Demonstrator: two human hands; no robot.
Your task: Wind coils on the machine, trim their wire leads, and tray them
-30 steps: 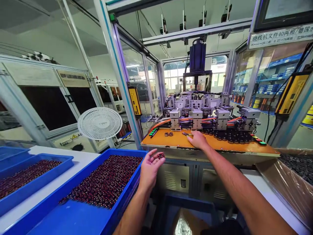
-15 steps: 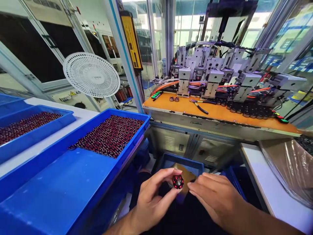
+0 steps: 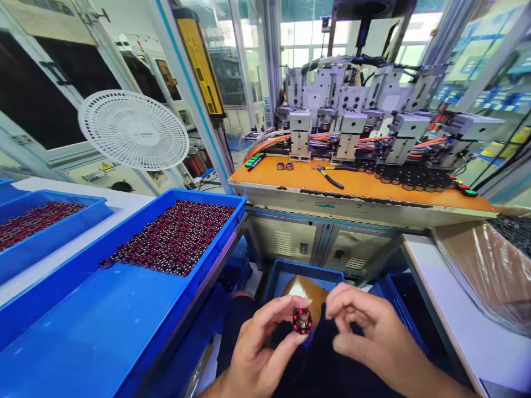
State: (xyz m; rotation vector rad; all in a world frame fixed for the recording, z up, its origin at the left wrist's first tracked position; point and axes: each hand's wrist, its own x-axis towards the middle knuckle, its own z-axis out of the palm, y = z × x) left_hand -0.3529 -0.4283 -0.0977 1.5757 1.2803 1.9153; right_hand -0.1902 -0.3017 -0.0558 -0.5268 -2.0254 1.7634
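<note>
My left hand pinches a small round black part with red windings between thumb and fingers, low in the middle of the view. My right hand hovers just right of the part, fingers curled loosely and apart, holding nothing I can see. To the left, a blue tray holds several rows of the same red-and-black parts. Pliers lie on the orange machine table ahead.
A winding machine stands on the orange table, with dark parts lined along its front. A white fan sits at the left. A second blue tray is at far left. A plastic-lined box is on the right, a blue bin below.
Both hands came back from the machine table and tray to my lap. The view tipped downward. The part now faces me ring-side on, and my right fingers have curled.
</note>
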